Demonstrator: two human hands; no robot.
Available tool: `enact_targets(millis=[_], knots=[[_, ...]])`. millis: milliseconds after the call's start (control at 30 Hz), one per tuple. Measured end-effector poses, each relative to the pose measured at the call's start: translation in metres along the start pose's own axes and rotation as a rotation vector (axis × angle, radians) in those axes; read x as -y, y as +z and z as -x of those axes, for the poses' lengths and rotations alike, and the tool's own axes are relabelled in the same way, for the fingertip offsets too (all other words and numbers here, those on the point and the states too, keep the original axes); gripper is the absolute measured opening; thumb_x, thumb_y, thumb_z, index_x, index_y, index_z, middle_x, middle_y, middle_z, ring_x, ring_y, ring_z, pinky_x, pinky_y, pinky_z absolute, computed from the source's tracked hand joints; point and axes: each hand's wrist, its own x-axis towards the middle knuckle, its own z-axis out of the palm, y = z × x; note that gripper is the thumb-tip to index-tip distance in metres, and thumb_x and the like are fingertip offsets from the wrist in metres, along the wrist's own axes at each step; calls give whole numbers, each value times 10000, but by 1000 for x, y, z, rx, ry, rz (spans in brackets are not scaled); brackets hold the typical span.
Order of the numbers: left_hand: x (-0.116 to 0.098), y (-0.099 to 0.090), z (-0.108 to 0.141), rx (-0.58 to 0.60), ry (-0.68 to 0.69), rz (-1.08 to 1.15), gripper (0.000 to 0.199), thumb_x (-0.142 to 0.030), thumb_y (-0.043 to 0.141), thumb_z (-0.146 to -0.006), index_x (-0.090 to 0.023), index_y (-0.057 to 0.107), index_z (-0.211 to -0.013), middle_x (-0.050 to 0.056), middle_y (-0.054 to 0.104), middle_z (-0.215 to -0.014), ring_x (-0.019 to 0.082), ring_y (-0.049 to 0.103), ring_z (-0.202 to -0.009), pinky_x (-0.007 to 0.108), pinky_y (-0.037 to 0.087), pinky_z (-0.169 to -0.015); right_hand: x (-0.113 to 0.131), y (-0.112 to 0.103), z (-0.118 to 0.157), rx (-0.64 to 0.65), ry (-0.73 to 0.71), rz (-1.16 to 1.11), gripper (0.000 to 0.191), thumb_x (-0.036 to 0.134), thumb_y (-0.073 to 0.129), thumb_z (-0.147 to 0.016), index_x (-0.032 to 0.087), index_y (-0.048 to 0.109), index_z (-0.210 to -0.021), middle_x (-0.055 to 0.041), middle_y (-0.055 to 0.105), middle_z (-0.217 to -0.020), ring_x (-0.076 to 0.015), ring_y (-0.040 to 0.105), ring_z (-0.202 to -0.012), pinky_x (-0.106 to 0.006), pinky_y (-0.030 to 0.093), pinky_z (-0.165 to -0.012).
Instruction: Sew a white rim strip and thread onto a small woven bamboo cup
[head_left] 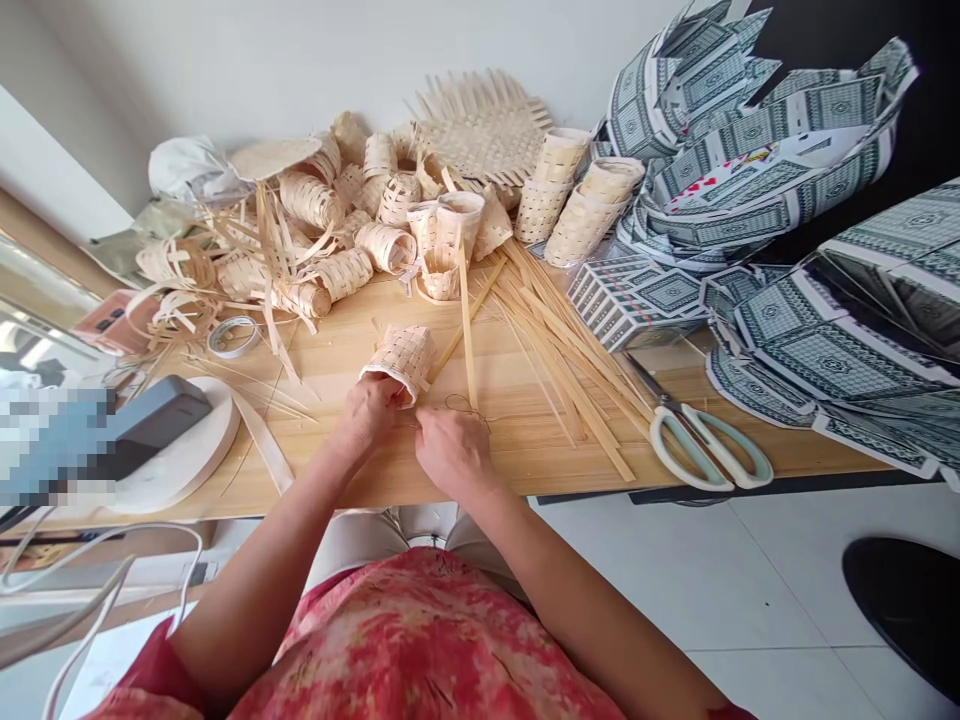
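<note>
Head view: left hand point(367, 412) clasps a small woven bamboo cup point(403, 362) near the front edge of the bench point(495, 470); right hand point(454, 452), just beside it, pinches a thin dark thread point(459, 402).

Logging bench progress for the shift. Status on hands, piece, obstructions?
Left hand holding small woven bamboo cup. Right hand at dark thread. Loose bamboo strips right of hands, untouched.

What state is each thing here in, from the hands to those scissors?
Left hand, gripping the woven cup
Woven cup, strip ends sticking out
Right hand, at a dark thread
Scissors, lying flat
Flat weave, edges unfinished
Strips, loose in a heap
</note>
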Motion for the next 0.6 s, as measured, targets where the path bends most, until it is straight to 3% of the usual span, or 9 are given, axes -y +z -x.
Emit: enact_targets(millis=[200, 600], knots=[[-1, 5, 3, -12, 23, -38, 239, -85, 433, -722, -143, 665, -724, 84, 631, -825, 160, 551, -693, 234, 375, -561, 1, -3, -1, 18, 10, 17, 227, 178, 396, -819, 210, 606, -898, -72, 664, -816, -216, 633, -749, -286, 425, -621], [-5, 3, 7, -11, 55, -95, 229, -66, 398, -744, -133, 611, -793, 106, 611, -866, 184, 559, -755, 257, 423, -647, -2, -9, -3, 53, -31, -31, 257, 164, 400, -795, 190, 632, -903, -101, 661, -773, -213, 635, -749, -288, 439, -624]])
